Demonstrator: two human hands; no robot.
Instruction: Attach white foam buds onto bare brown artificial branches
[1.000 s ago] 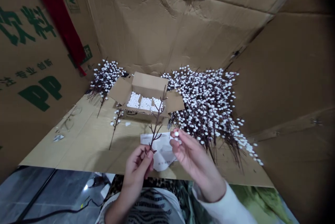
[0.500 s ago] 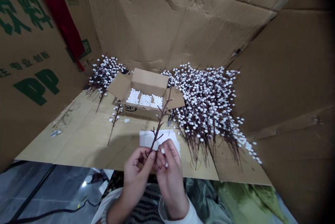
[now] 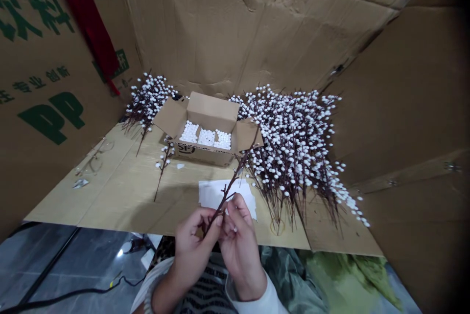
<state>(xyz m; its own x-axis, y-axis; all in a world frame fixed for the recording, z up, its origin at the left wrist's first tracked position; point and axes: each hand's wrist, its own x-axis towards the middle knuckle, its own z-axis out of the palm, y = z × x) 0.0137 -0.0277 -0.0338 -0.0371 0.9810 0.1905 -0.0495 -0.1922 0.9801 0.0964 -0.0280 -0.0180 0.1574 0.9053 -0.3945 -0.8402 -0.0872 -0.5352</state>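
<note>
My left hand (image 3: 194, 243) is closed, its thumb and fingers pinching the lower stem of a dark brown artificial branch (image 3: 229, 187). The branch leans up and to the right, with short bare twigs along it. Close against the stem, my right hand (image 3: 242, 250) is curled with its fingertips at a twig. A small white foam berry (image 3: 235, 229) shows inside its fingers, which partly hide it. Beyond the hands, an open cardboard box (image 3: 205, 156) holds white berries (image 3: 207, 136) in three groups.
White-berried branches (image 3: 293, 143) are heaped at the right, with a smaller bunch (image 3: 150, 96) at the back left. One short berried sprig (image 3: 162, 165) lies left of the box. White paper (image 3: 209, 194) lies beyond my hands. Cardboard walls (image 3: 257, 35) enclose the table.
The branch has tilted further to the right and turned in my left hand. My right fingers have moved in against the stem, and the white berry at their tips is now mostly hidden.
</note>
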